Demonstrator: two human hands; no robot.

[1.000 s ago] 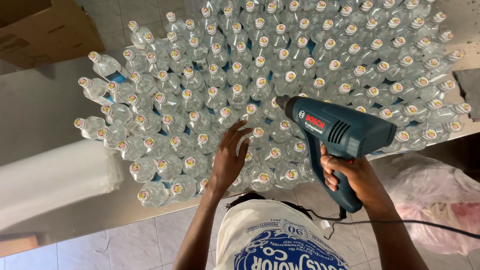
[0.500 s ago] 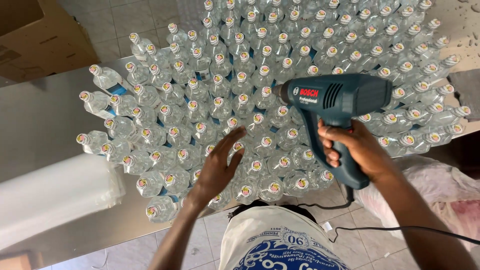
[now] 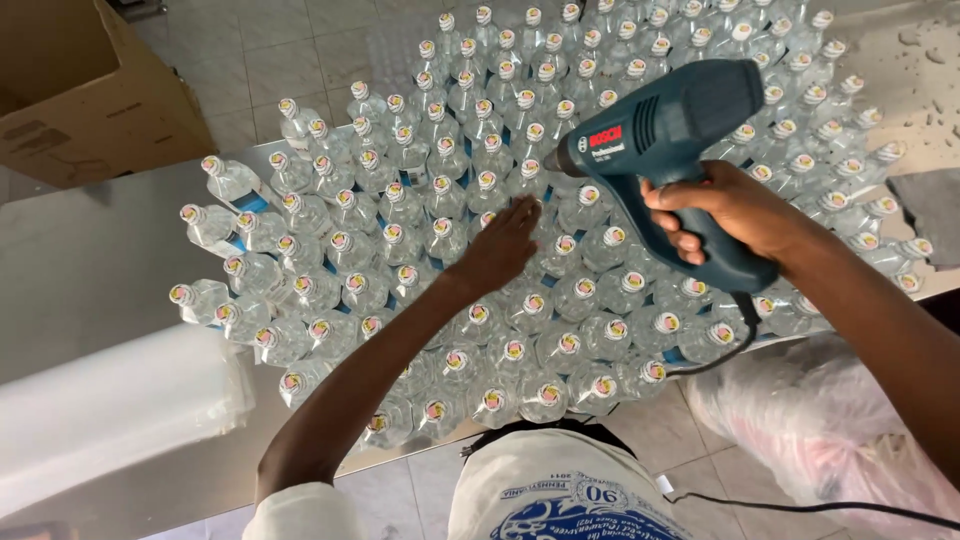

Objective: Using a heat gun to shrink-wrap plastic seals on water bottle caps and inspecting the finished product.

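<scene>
Head view: right hand (image 3: 725,215) clenched on heat gun (image 3: 670,150), left hand (image 3: 505,245) flat, fingers spread, on bottles (image 3: 400,230) — nozzle nearby risks burns.

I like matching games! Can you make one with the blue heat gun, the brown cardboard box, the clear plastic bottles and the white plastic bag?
Things:
1. blue heat gun
2. brown cardboard box
3. clear plastic bottles
4. white plastic bag

Places:
A. floor, lower right
B. gripped in the right hand
C. floor, upper left
D. crowded on the metal table, under the left hand

Pairs: 1-B, 2-C, 3-D, 4-A
</scene>
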